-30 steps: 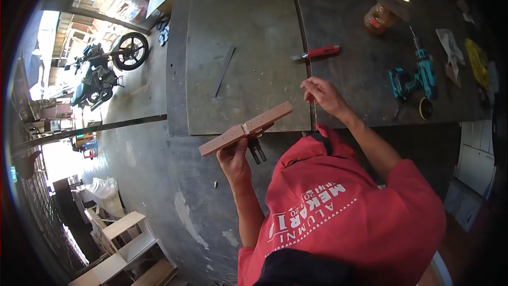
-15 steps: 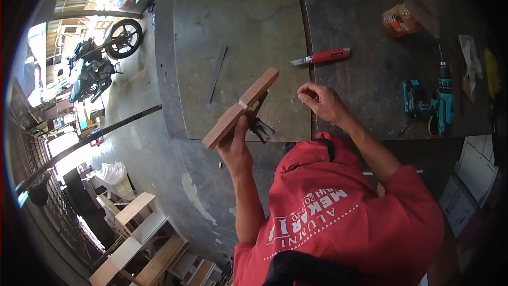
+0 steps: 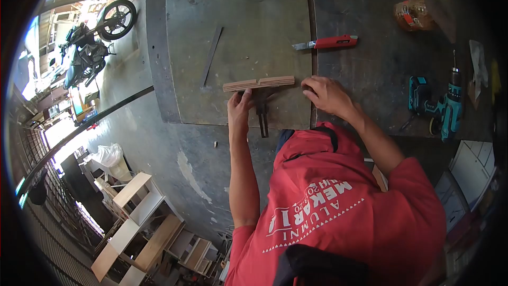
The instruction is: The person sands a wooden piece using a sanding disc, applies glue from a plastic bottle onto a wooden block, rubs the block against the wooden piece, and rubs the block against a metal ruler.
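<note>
My left hand (image 3: 241, 107) grips a wooden block (image 3: 258, 83) from its left underside, thumb against the near edge. The block lies almost level across the view, with layered edges and a notch near its middle. A dark slotted metal piece (image 3: 263, 121) hangs from its near side. Just right of the block, apart from it, is my right hand (image 3: 327, 95), its fingers curled and pinched together; what is between the fingertips is too small to make out. Beyond the hands lie a red utility knife (image 3: 336, 42) with its blade out and a thin metal strip (image 3: 212, 56).
On the right of the dark worktable (image 3: 238, 10) are a teal cordless drill (image 3: 450, 106), an orange-labelled plastic jar (image 3: 411, 15) and a crumpled wrapper (image 3: 478, 63). A motorcycle (image 3: 87, 47) stands at the upper left. Wooden shelving (image 3: 140, 206) stands on the floor lower left.
My left hand has turned the block from a steep slant to nearly level, and its layered edge now shows. My right hand stays curled, now close to the block's right end.
</note>
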`<state>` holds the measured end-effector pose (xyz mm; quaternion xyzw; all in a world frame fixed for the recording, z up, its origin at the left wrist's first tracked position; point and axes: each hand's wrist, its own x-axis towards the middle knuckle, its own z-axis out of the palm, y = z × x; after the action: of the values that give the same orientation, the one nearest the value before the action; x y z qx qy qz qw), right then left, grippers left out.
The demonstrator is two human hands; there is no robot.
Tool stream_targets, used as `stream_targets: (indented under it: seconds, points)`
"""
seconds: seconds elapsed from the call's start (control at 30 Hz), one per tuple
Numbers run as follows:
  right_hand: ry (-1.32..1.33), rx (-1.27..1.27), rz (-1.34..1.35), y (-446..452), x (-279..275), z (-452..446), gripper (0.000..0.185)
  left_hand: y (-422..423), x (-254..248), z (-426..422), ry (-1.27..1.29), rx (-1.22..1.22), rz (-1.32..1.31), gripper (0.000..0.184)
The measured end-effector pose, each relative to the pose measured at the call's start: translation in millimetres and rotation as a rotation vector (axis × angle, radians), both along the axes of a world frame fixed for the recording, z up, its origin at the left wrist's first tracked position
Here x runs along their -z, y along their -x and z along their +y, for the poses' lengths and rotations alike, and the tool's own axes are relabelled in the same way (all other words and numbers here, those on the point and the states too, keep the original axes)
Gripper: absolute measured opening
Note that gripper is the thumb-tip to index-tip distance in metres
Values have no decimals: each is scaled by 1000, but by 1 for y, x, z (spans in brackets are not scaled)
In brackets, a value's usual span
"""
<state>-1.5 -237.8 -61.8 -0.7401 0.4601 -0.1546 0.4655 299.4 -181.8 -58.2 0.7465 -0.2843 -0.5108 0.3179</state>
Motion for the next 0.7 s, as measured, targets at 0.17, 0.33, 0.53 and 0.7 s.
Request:
stream_targets:
  seconds: [0.17,0.33,0.53,0.7]
  points:
    - [-97,-158,134,-11,-12,2,21,0,-6,11,-85,-142,171,29]
    - [-379,-168,-400,-64,-48,16,29,6,-61,-3,341,-371,515,30]
    - [-511,-15,-741,-112,-80,10,28,3,-104,-2,609,-369,897,34]
    - [-416,-156,-787,-116,-75,7,30,13,-124,7,659,-513,769,33]
